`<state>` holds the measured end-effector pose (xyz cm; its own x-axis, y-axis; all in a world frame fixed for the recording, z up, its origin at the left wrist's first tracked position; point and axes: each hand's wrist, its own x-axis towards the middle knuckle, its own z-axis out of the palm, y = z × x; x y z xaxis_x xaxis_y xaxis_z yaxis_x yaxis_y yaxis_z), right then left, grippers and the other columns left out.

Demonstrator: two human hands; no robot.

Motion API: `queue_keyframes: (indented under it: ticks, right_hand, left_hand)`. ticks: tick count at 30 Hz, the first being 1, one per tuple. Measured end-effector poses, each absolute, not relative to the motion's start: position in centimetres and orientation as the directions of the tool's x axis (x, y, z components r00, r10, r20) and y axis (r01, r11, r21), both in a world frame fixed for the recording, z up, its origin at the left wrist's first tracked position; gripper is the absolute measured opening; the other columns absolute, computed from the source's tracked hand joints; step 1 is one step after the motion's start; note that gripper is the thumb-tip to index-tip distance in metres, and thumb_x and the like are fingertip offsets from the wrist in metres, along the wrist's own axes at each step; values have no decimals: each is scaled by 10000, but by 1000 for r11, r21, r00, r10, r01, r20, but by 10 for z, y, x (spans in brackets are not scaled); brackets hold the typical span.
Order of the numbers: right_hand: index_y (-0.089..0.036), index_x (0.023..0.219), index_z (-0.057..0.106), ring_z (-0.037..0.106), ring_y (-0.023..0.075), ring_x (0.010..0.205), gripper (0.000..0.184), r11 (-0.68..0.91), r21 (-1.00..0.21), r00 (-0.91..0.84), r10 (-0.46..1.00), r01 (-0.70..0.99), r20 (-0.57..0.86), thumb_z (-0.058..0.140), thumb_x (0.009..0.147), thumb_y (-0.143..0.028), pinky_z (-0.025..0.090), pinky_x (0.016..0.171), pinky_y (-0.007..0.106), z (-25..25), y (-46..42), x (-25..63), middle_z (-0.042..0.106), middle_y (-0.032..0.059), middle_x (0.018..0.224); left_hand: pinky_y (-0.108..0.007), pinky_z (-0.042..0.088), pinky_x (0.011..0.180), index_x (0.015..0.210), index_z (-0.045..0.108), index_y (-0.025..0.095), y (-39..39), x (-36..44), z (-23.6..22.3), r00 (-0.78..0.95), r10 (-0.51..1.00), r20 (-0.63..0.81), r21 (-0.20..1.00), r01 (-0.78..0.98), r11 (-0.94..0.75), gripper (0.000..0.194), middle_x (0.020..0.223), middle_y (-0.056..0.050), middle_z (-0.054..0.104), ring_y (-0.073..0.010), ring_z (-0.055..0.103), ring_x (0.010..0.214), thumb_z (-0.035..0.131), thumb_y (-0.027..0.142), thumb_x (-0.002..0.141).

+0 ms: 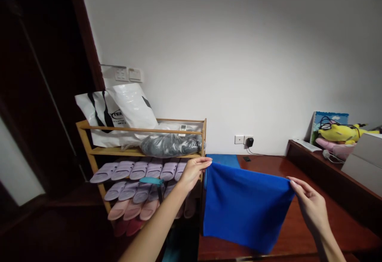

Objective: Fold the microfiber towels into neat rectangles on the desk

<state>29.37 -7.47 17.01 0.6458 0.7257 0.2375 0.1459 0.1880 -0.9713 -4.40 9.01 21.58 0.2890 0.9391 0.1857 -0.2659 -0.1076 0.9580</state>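
A plain blue cloth (pixel 247 206) hangs spread between my two hands, its top edge stretched and sloping down a little to the right. My left hand (pixel 193 170) pinches the upper left corner between thumb and fingers. At the upper right corner, my right hand (pixel 310 202) grips the fabric in the same way. The cloth's lower edge hangs in front of the reddish-brown wooden tabletop (pixel 313 222); whether it touches the wood I cannot tell. Behind its upper left part lies another flat blue piece (pixel 223 160), partly hidden.
Left of the table stands a wooden shoe rack (pixel 86 138) with several slippers (pixel 131 169), white bags (pixel 131 111) and a clear plastic bag (pixel 170 142). A black plug (pixel 250 142) sits in the wall outlet. On the right ledge are a yellow plush toy (pixel 340 132) and white boxes (pixel 364 162).
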Motion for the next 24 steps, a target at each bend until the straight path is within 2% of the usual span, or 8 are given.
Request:
queue_keyframes:
  ticks: [4,6,8,11,14,16,24]
  right_hand:
    - [-182,1114,619,621,216,953,552,232,-965,514,816,125,263,751,640,-432,495,815,245,179,-67,298,704,67,1002]
    - [-175,1092,628,622,227,967,527,242,-956,505,812,162,292,744,648,-432,499,834,262,184,-62,301,695,81,1040]
    - [-170,1065,642,625,232,965,502,239,-948,501,806,211,314,729,657,-449,507,830,267,188,-58,304,687,92,1066]
    - [-170,1044,657,635,234,940,493,227,-929,470,811,293,347,711,663,-477,517,821,275,189,-52,311,690,97,1060]
    - [-180,1005,677,641,238,931,472,205,-900,452,809,385,377,700,659,-500,519,839,285,184,-50,320,696,85,1045]
    - [-192,969,691,643,239,937,449,189,-888,449,807,418,384,699,650,-508,517,851,285,182,-50,325,702,71,1031]
    - [-218,854,720,664,238,877,402,143,-858,439,811,494,387,695,609,-536,539,790,264,191,-65,335,727,43,913]
  left_hand:
    - [-252,468,698,855,722,144,90,-51,224,309,922,234,957,-240,-162,350,785,-58,715,-154,635,721,812,267,540]
    - [-268,475,714,884,714,143,91,-54,227,314,879,359,932,-78,-353,301,830,-64,716,-167,639,750,761,275,618]
    - [-280,474,679,872,712,141,94,-58,229,324,810,489,822,140,-552,222,812,-64,707,-172,630,716,689,291,709]
    - [-297,457,715,827,715,164,95,-62,231,340,732,590,661,317,-680,138,807,-53,684,-179,611,739,627,259,778]
    - [-295,436,797,836,709,194,93,-67,233,411,658,631,546,367,-753,119,845,-40,674,-176,606,817,594,219,818]
    - [-284,435,795,849,700,192,91,-70,235,462,617,637,487,380,-786,127,849,-42,670,-173,606,823,576,219,842]
    - [-247,419,744,845,657,190,83,-84,247,666,477,574,357,320,-877,153,813,-25,639,-155,579,786,542,283,888]
